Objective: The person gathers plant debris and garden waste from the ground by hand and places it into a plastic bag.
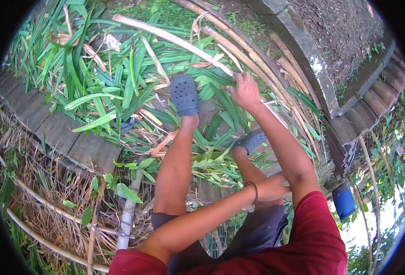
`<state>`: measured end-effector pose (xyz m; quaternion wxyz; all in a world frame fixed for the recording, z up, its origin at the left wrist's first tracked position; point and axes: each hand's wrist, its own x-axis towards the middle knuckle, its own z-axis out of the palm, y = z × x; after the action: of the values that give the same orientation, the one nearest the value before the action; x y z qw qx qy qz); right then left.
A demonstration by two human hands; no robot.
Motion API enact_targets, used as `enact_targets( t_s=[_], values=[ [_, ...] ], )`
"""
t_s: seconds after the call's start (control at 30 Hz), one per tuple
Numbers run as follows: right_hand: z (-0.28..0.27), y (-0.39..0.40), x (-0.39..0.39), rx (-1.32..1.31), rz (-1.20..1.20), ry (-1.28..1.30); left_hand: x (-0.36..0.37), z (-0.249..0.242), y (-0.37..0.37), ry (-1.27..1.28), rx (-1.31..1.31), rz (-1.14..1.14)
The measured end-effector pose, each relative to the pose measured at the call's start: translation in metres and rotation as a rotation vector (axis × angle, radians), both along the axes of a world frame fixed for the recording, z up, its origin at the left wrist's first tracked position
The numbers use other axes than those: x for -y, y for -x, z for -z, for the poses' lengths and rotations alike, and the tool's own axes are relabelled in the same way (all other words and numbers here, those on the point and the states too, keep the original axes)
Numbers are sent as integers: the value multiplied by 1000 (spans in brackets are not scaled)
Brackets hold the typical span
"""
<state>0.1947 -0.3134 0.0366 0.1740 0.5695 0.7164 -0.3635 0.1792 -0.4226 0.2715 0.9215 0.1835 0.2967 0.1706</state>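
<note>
My right hand (246, 91) reaches down and is closed around a long pale stalk (165, 34). The stalk runs from the upper left to my fingers and shows again below the hand. Green strap-like leaves (223, 103) lie under and beside that hand. My left hand (272, 187), with a dark band on its wrist, crosses over to my right forearm near the elbow. It overlaps the arm there, and its fingertips are mostly hidden.
My feet, in grey-blue clogs (184, 95), stand among cut leaves (92, 68). Long dry poles (257, 59) curve along a concrete border (305, 50) at right. A blue container (343, 201) sits lower right. Brick edging (60, 119) and a bamboo frame (126, 211) are at left.
</note>
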Motion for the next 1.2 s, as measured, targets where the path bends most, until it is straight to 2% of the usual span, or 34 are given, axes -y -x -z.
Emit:
enact_targets(
  t_s=[0.03, 0.07, 0.1, 0.13, 0.2, 0.3, 0.33, 0.4, 0.47, 0.6, 0.7, 0.77, 0.8, 0.87, 0.9, 0.97, 1.07, 1.2],
  values=[
    [6, -26, 11, 11, 16, 0, 7, 3, -5, -35, -1, 21],
    [13, -51, 22, 135, 68, 42, 14, 6, -9, -70, -1, 42],
    [19, -75, 33, 256, 122, 87, 22, 10, -14, -46, -26, 133],
    [21, -97, 45, 262, 144, 91, 26, 10, -17, -21, -51, 227],
    [24, -138, 71, 409, 174, 186, 30, 18, -22, -12, -15, 309],
    [39, -198, 117, 519, 158, 181, 42, 30, -31, 157, -1, 150],
    [37, -208, 121, 521, 172, 190, 35, 30, -31, 161, 1, 166],
    [35, -231, 126, 579, 321, 318, 24, 25, -32, 409, 29, 115],
    [57, -251, 148, 603, 329, 298, 25, 29, -34, 424, 23, 211],
    [68, -238, 157, 547, 416, 317, 35, 33, -43, 455, -19, 219],
    [84, -235, 162, 575, 607, 225, 29, 29, -50, 496, -5, 253],
    [82, -239, 150, 609, 435, 202, 22, 29, -50, 468, -90, 291],
    [87, -240, 151, 622, 448, 209, 19, 30, -50, 471, -80, 306],
    [90, -258, 158, 580, 168, 16, 20, 28, -54, 535, -81, 271],
    [89, -269, 159, 603, 169, 21, 19, 26, -55, 526, -79, 298],
    [90, -280, 160, 455, -24, -131, 16, 23, -58, 519, -66, 308],
    [67, -287, 131, 439, -80, -50, 10, 22, -57, 517, -80, 300],
    [27, -300, 110, 298, 57, -232, 9, 19, -60, 540, -69, 272]
  ],
)
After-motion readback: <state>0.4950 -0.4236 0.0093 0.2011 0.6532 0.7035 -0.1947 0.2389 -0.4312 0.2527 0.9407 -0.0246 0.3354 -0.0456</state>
